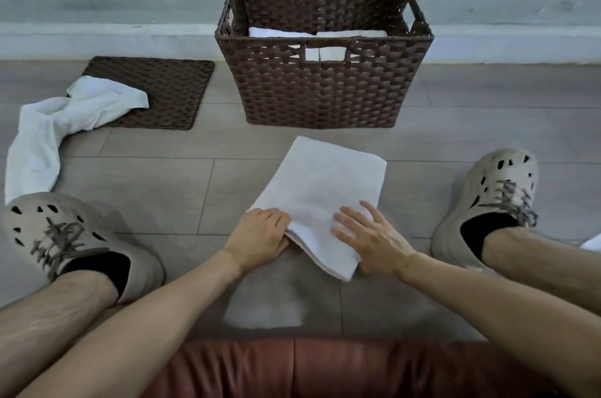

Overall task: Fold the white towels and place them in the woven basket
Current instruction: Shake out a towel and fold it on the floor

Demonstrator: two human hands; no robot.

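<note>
**Folded Towel Under Both Hands, Basket Ahead**

We are sitting on a reddish-brown cushion [292,368], with both forearms reaching forward over the grey plank floor [146,176].

Our left hand [260,236] is gripping the near left edge of the folded towel [325,183], with its fingers curled over the top layer. Our right hand [367,238] is lying flat on the near right part of the same towel, fingers spread and straight, pressing down. Its thumb is sitting at the towel's near corner, and we cannot tell whether it is under the cloth.

The folded towel is lying on the floor between our feet. It is running diagonally away from us, and its far end is near the basket but apart from it. Our left shoe [65,235] and right shoe [494,196], both beige with holes and grey laces, are flanking the towel without touching it.

Farther out on the left, an unfolded towel [58,127] is lying crumpled. One end is on the floor near the left shoe and the other is draped over a flat woven mat [169,88].

The woven basket [325,91] is standing upright beyond the folded towel, just right of the mat and against a grey ledge [97,26]. Inside it, stored towels [312,32] are lying folded side by side, showing above the front wall and through the handle cut-out.
</note>
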